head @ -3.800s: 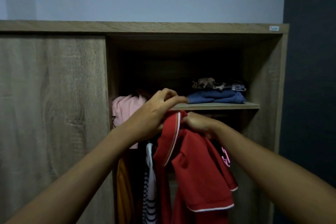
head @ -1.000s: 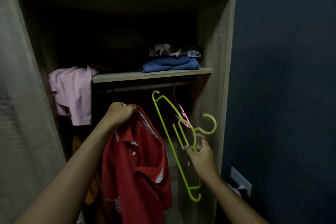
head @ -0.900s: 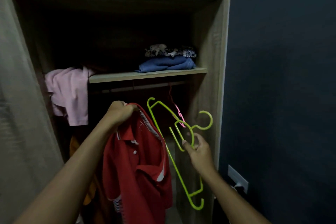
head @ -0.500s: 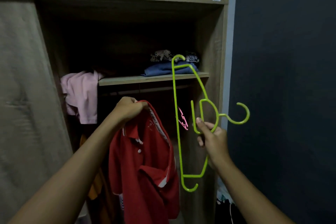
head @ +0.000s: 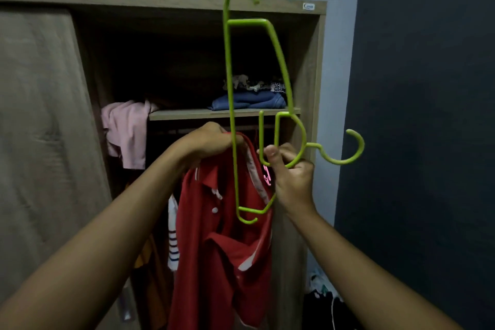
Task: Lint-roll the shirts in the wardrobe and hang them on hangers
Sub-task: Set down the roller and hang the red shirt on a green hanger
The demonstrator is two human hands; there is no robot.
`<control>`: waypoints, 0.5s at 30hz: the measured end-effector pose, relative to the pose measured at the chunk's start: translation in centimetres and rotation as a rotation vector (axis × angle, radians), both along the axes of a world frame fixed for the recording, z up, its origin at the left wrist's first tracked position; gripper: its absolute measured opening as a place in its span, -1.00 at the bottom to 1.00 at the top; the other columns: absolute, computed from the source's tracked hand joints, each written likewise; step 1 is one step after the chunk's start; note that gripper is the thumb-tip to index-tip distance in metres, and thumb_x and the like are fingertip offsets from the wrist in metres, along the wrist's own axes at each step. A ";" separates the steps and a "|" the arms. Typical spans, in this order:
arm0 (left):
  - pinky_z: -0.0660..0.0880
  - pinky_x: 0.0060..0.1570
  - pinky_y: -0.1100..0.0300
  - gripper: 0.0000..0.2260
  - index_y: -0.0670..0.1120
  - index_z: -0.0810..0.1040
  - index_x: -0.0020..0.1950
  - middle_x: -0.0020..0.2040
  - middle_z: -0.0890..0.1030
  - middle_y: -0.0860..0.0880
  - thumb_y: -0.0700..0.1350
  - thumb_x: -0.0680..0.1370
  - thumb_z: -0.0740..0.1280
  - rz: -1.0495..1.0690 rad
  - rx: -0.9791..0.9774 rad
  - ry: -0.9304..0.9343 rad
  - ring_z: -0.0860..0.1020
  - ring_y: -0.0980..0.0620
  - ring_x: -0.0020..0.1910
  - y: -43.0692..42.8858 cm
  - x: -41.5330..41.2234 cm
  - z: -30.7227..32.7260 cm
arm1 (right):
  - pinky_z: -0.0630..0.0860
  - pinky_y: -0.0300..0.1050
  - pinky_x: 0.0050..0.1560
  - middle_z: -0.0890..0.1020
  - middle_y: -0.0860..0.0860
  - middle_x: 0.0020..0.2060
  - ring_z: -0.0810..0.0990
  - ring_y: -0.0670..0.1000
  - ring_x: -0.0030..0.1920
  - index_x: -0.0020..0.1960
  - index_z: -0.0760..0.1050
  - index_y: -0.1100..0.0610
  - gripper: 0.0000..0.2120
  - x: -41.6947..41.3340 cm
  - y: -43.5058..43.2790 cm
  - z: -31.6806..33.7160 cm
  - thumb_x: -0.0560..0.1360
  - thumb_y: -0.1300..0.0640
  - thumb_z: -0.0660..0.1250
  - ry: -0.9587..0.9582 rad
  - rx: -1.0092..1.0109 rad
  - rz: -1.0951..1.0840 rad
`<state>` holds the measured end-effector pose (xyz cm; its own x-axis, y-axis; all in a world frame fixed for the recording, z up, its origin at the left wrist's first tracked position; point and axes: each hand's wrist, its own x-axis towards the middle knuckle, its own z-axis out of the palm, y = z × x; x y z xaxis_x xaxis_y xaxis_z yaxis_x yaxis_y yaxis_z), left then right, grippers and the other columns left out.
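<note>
Dangling by its collar, the red polo shirt (head: 222, 236) hangs in front of the open wardrobe (head: 308, 61), just below the shelf (head: 222, 114), with its buttoned placket turned towards the camera. The left hand (head: 211, 140) grips the collar in a closed fist at the top. Just beside it, the right hand (head: 290, 179) pinches the inner loop of the green hanger (head: 229, 75) between thumb and curled fingers. The hanger stands on end: its long bar runs vertically across the shirt's neck and its hook points off to the right.

The step in hand looks like fitting the hanger into the shirt. To do it well, the hanger probably needs turning level first. One end can then be fed in through the neck opening while the left hand holds the collar spread. The small hooks at the hanger's ends could snag the cloth, so each shoulder wants easing on singly. No lint roller is in view, so I cannot tell whether rolling is done.

Behind the shirt a pink hanger (head: 266, 175) and a striped garment (head: 172, 244) hang in the dim lower space. On the shelf lie folded blue clothes (head: 249, 102), and a pink garment (head: 126, 131) droops over its left end. A sliding door (head: 40, 115) covers the left half, and a dark wall (head: 428, 115) stands to the right.
</note>
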<state>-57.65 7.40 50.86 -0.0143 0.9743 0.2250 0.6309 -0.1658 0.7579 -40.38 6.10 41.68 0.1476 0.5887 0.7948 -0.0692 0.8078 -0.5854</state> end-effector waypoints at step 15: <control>0.57 -0.01 0.23 -0.59 -0.06 0.66 0.11 0.02 0.70 -0.03 -0.47 0.41 0.35 -0.122 0.099 0.337 0.64 0.03 -0.01 -5.9 -5.0 -0.2 | 0.32 -0.35 0.17 0.27 -0.19 0.17 0.36 -0.24 0.15 0.06 0.61 -0.04 -0.68 13.0 0.1 3.4 0.44 -0.22 0.41 -1.306 -0.210 -0.086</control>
<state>-62.68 1.53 50.65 0.1920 0.9374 0.2906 0.8135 -0.3176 0.4871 -27.34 6.17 45.08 -0.6082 0.7446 0.2753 0.6833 0.6675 -0.2958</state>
